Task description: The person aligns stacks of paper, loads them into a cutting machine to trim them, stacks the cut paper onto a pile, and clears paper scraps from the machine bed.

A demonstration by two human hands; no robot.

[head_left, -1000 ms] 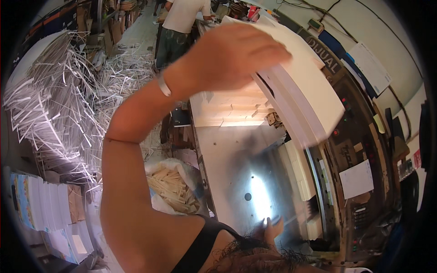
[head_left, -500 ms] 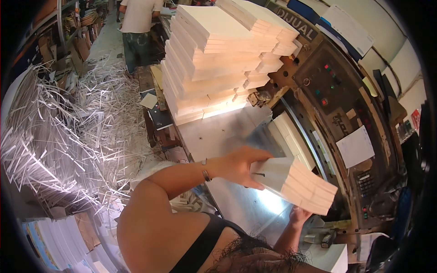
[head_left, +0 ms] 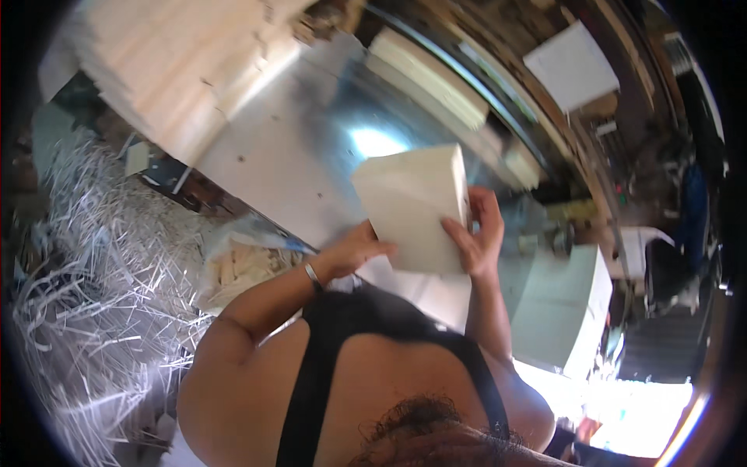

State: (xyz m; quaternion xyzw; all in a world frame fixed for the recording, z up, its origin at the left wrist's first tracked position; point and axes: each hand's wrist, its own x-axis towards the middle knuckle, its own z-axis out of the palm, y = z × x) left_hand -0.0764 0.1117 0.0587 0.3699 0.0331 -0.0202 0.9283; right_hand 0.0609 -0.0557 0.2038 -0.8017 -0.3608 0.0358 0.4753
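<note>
Between my two hands is a thick block of cut paper (head_left: pixel 416 206), its broad pale face turned up toward me. My left hand (head_left: pixel 356 251) grips its near left corner, thumb on the face. On the right side my right hand (head_left: pixel 480 233) closes round the edge, thumb pressed on the face and fingers behind. The block is held close to my body, above the near part of a metal table (head_left: pixel 264 159). Beyond it, more pale paper blocks (head_left: pixel 424 74) lie in a row along the machine's front.
A tall pile of paper blocks (head_left: pixel 187 74) stands at the far left of the table. Shredded paper strips (head_left: pixel 93 311) cover the floor on the left. A plastic bag of scraps (head_left: pixel 241 268) sits by the table edge. Another white paper stack (head_left: pixel 556 311) is at the right.
The paper block has come back toward my body and turned so its broad face shows. My left hand has shifted to its near left corner, my right to its right edge. The view has swung right.
</note>
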